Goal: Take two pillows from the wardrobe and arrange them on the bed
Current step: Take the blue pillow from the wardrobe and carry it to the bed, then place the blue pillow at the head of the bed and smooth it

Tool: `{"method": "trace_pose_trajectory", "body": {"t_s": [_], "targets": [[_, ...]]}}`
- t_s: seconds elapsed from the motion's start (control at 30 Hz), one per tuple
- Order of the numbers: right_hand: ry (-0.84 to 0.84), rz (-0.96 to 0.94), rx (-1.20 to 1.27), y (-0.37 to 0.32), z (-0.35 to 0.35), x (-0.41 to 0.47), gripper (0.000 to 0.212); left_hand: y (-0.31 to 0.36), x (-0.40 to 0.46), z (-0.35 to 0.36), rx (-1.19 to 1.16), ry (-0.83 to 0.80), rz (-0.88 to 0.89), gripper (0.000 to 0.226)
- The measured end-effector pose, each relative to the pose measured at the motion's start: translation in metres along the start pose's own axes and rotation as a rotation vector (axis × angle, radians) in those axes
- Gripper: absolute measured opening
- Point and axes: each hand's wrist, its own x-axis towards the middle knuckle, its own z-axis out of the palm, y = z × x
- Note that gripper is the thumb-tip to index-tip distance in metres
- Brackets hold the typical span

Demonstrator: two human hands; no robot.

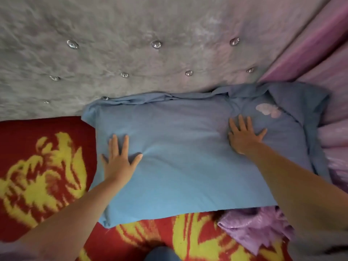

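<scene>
Both hands [180,149] flat on blue pillow [178,166] — far edge touching headboard [131,59].

Both forearms are bare from the lower frame edge to the wrist; no sleeve cuffs are visible. The left hand [120,161] and the right hand [244,136] carry no rings, watch, bracelets or gloves. Fingernails are short and unpainted. A knee [162,254] clothed in blue denim-like fabric shows at the bottom centre edge.

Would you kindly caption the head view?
Both hands, left and right, press flat on a blue pillow against the grey headboard.
</scene>
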Motion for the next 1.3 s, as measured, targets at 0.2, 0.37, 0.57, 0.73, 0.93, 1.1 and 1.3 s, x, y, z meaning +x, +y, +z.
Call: {"method": "trace_pose_trajectory", "body": {"t_s": [0.2,0.37,0.57,0.73,0.93,1.1,1.3], "targets": [[0.148,-0.122,0.074,-0.012,0.007,-0.037,0.061,-0.031,0.007,-0.003,-0.567,-0.011,-0.562,0.102],[0.287,-0.156,0.037,-0.009,0.036,-0.07,0.062,-0.018,0.005,-0.007,-0.563,-0.077,-0.555,0.104],[0.25,0.006,0.014,0.028,0.041,-0.059,0.056,0.023,0.0,0.011,-0.488,-0.126,-0.403,0.099],[0.159,0.016,0.009,0.027,0.038,-0.053,0.056,0.021,0.009,0.014,-0.43,-0.173,-0.48,0.099],[0.074,0.017,0.042,0.014,0.004,-0.08,0.055,0.043,0.003,-0.036,-0.191,-0.144,-0.251,0.094],[0.179,-0.103,0.118,-0.007,-0.064,-0.122,0.044,0.105,-0.006,-0.107,-0.069,-0.172,0.217,0.073],[0.485,-0.181,0.248,-0.014,-0.175,-0.167,0.043,0.157,-0.012,-0.223,-0.048,-0.001,0.562,0.058]]}}
